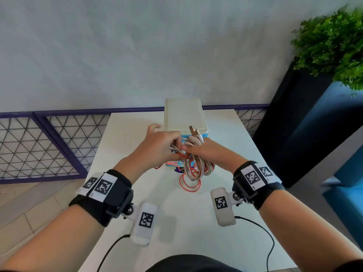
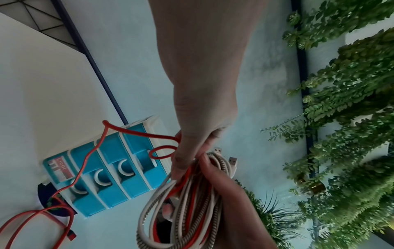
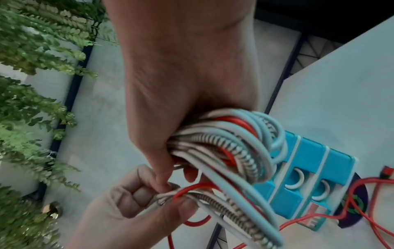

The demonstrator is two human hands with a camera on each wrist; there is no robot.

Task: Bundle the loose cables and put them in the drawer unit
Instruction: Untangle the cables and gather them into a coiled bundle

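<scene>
Head view: the right hand (image 1: 206, 152) is gripping a coiled bundle of white, braided and red cables (image 1: 198, 165) above the white table (image 1: 125, 146), fingers curled round the loops. The left hand (image 1: 157, 146), at 9 o'clock of the bundle, is pinching strands at its top. A loose red cable loop (image 1: 189, 183) is hanging to the table at 6 o'clock. The blue-and-white plastic drawer unit (image 1: 184, 116) is standing just behind the hands, at 12 o'clock.

Left wrist view: the left hand's thumb and fingers are closing on the strands where the bundle meets the right hand. The red cable is trailing across the drawer unit's front to the table at 8 o'clock. All visible drawers appear closed.

Right wrist view: the right hand is clenching the coil; the left is pinching white and red strands below it.

Assessment: gathering is mostly done; the red tail remains loose, no tie is visible, and stowing has not begun.
</scene>
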